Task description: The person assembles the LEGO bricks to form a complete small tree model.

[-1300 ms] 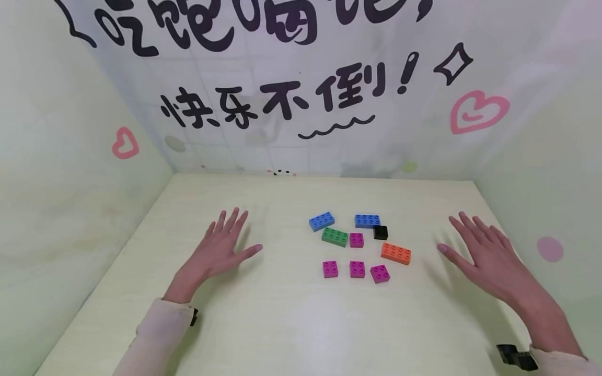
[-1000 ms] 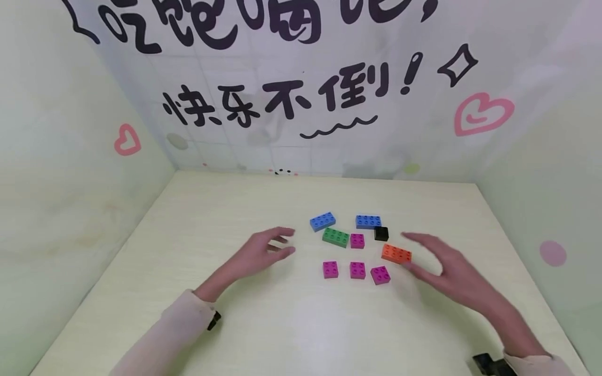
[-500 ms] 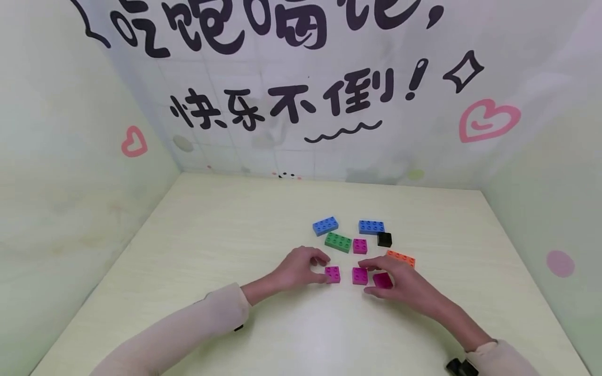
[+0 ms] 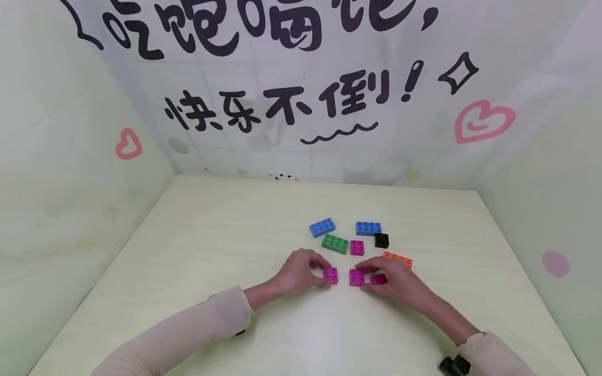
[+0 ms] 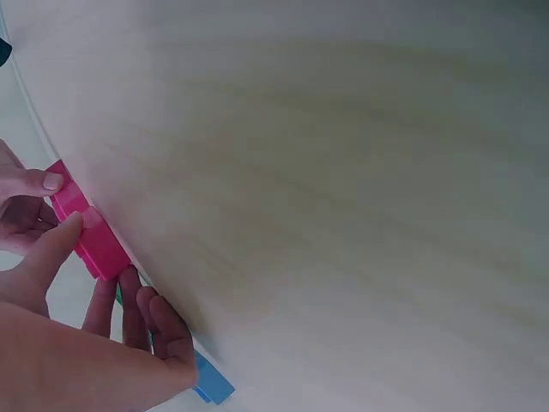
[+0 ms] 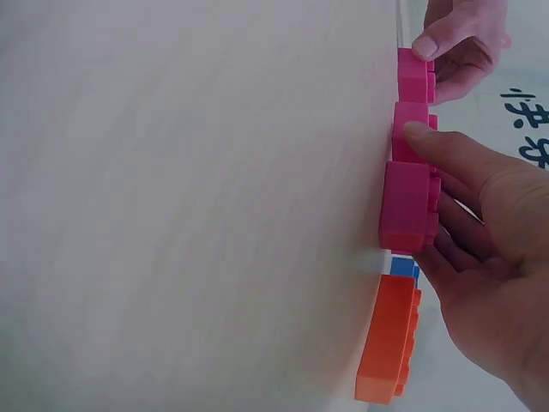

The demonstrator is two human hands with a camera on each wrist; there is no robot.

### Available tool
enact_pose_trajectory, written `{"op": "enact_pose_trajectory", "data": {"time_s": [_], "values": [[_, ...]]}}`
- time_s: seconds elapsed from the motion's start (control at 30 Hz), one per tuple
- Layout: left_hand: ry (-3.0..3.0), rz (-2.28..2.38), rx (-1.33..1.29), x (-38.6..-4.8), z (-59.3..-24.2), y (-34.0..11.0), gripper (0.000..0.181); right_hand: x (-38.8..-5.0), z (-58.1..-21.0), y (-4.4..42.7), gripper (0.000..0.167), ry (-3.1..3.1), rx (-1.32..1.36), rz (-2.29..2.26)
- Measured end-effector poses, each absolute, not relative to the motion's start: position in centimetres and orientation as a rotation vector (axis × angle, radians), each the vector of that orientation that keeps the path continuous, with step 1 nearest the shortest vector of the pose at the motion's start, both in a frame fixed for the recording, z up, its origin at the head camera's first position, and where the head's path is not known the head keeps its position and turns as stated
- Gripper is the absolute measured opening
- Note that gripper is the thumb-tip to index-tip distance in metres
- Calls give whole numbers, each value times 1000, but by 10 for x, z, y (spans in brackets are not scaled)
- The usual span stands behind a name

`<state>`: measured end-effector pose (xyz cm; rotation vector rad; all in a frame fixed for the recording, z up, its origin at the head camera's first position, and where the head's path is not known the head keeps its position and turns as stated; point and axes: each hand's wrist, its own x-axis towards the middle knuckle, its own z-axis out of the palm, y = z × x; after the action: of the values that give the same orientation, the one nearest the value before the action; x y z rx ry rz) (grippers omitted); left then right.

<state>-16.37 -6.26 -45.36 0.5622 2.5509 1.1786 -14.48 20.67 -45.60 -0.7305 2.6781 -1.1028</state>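
My left hand (image 4: 299, 271) pinches a small magenta building brick (image 4: 331, 275) between thumb and fingers, near the table's middle. Just right of it, my right hand (image 4: 397, 282) has thumb and fingertips on either side of a second magenta brick (image 4: 356, 278). A narrow gap separates the two bricks, and both have their studs up. Under the right palm sits a third magenta brick (image 4: 379, 280), partly hidden; the right wrist view shows this brick (image 6: 407, 204) beside the pinched one. The left wrist view shows the left thumb on its brick (image 5: 103, 247).
Behind the hands lie two blue bricks (image 4: 322, 227), a green brick (image 4: 335, 243), another magenta brick (image 4: 357, 247) and a black brick (image 4: 381, 240). An orange brick (image 4: 397, 259) is partly covered by the right hand. Printed walls surround the pale table (image 4: 226, 219).
Both hands have come in from the table's sides to the front row of magenta bricks. The fingers, spread at first, now pinch one brick each.
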Motion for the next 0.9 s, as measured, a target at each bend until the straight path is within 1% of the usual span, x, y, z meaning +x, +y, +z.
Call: {"op": "enact_pose_trajectory", "data": {"time_s": [0.2, 0.37, 0.6, 0.9], "values": [[2479, 1291, 737, -160, -450, -49, 33, -143, -458, 200, 44, 2709, -714, -1169], [2530, 1217, 874, -158, -448, -40, 33, -142, -459, 196, 44, 2721, -700, -1193], [2537, 1227, 855, -158, -447, -36, 33, -140, -461, 194, 46, 2736, -675, -1181], [2500, 1243, 813, -158, -449, -32, 33, -137, -460, 193, 44, 2727, -599, -1175]]}}
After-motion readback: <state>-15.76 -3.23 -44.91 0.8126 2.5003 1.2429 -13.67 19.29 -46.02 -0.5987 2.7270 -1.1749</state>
